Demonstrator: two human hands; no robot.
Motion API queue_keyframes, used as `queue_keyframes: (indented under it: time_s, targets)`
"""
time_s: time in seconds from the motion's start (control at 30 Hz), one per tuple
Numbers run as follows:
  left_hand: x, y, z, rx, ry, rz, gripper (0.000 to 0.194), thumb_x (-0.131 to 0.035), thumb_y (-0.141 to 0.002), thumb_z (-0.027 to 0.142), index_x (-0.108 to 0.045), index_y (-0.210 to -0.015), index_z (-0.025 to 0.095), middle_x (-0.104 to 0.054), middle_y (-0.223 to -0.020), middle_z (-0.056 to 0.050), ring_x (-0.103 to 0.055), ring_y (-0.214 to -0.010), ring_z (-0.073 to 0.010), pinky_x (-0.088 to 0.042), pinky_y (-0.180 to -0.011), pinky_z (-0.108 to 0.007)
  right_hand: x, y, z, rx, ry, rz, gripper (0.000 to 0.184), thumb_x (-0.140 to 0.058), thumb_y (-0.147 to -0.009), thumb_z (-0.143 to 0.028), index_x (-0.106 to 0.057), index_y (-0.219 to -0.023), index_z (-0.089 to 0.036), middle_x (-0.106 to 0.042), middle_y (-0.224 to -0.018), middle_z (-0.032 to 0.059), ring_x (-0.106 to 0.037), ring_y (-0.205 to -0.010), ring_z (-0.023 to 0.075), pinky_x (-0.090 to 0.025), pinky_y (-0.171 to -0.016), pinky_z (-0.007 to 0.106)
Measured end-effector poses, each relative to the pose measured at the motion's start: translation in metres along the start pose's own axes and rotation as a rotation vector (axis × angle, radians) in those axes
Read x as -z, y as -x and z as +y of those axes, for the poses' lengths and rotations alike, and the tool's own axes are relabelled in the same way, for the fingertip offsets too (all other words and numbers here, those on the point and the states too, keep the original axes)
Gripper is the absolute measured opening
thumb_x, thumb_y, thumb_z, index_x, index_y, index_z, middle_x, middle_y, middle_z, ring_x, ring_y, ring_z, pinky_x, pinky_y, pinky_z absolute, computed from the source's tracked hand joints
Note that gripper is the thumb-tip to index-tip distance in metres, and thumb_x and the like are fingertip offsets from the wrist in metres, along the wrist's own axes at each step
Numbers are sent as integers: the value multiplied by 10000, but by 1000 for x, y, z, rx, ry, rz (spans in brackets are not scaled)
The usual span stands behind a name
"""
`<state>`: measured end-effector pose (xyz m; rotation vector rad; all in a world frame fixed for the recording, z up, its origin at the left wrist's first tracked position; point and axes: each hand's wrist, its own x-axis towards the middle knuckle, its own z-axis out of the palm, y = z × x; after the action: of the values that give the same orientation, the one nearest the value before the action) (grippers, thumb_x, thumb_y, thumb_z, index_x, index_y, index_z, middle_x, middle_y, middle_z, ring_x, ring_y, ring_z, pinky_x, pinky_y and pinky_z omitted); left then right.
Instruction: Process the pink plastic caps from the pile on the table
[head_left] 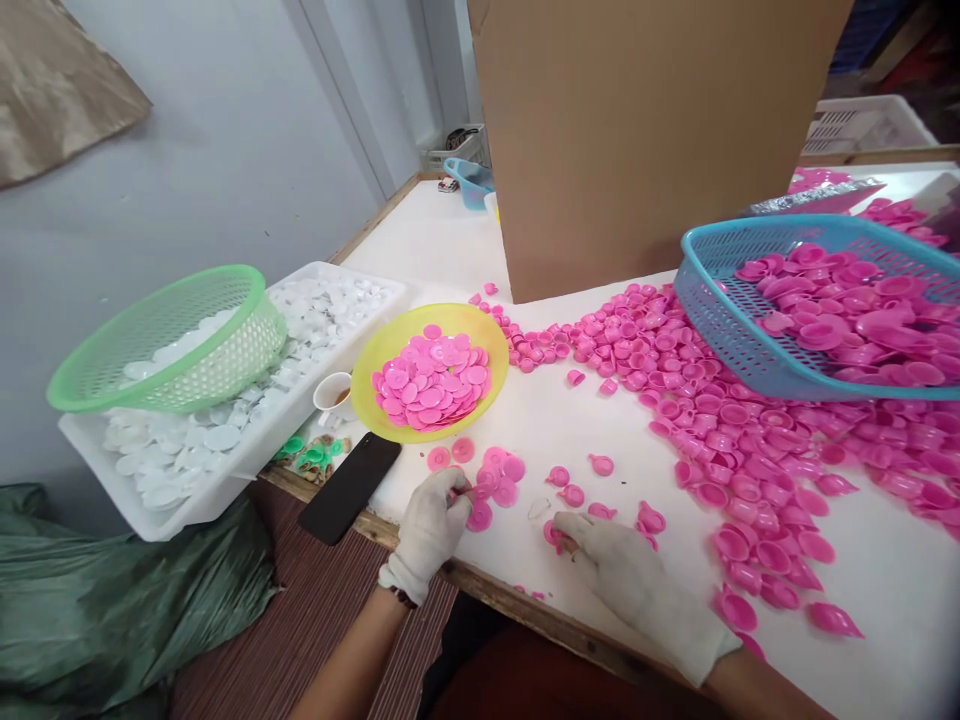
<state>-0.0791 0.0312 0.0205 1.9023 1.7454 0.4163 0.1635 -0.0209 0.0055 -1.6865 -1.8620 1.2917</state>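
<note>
My left hand, in a white glove, is closed in a pinch at the table's front edge, with a bit of pink disc showing at its fingertips. Loose flat pink discs lie just beyond it. My right hand, also gloved, has its fingers closed on a small pink cup-shaped piece, partly hidden by the fingers. Several similar pink spouted pieces lie around that hand. A yellow bowl holding a heap of pink discs stands beyond my left hand.
A large pile of pink pieces covers the right side, under a blue basket of more. On the left are a black phone, a white cup, and a white tray beneath a green basket. Cardboard stands behind.
</note>
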Motion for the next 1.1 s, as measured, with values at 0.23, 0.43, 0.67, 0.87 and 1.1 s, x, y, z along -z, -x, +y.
queue_keyframes:
  time_s: [0.23, 0.43, 0.67, 0.87, 1.1]
  targets:
    - [-16, 43, 37, -682, -253, 104, 221, -404, -852, 88, -595, -823, 195, -612, -775, -46, -542, -712, -164, -441, -657, -291, 7, 8, -21, -279, -520, -231, 264, -379, -868, -356, -537, -733, -192, -575, -579, -23, -430, -371, 74, -271, -372, 199]
    - [-38, 70, 48, -523, 74, -116, 199, -412, -832, 81, -567, -896, 189, -621, -861, -56, -570, -760, -164, -470, -676, -281, -8, 25, -5, -370, -716, -229, 198, -483, -816, -360, -480, -723, -186, -542, -532, -54, -429, -373, 48, -257, -363, 161]
    - [-52, 22, 55, 239, 631, -438, 56, -493, -833, 220, -524, -825, 174, -573, -577, 19, -555, -513, -122, -452, -494, -229, -12, -4, -1, -367, -595, -21, 81, -473, -774, -269, -429, -759, -203, -550, -575, -58, -543, -425, 82, -403, -372, 178]
    - [-61, 3, 58, 450, 715, -601, 96, -504, -804, 121, -445, -762, 183, -534, -474, 57, -535, -409, -99, -452, -423, -200, -13, -11, -2, -440, -572, -133, 54, -452, -790, -193, -427, -837, -196, -598, -590, -36, -606, -469, 110, -464, -388, 188]
    - [-68, -8, 56, 470, 636, -678, 140, -535, -780, 87, -442, -757, 189, -499, -402, 72, -529, -373, -114, -433, -379, -194, -3, -22, -12, -537, -558, -255, 145, -400, -791, -80, -395, -860, -207, -583, -547, -46, -603, -448, 119, -485, -408, 207]
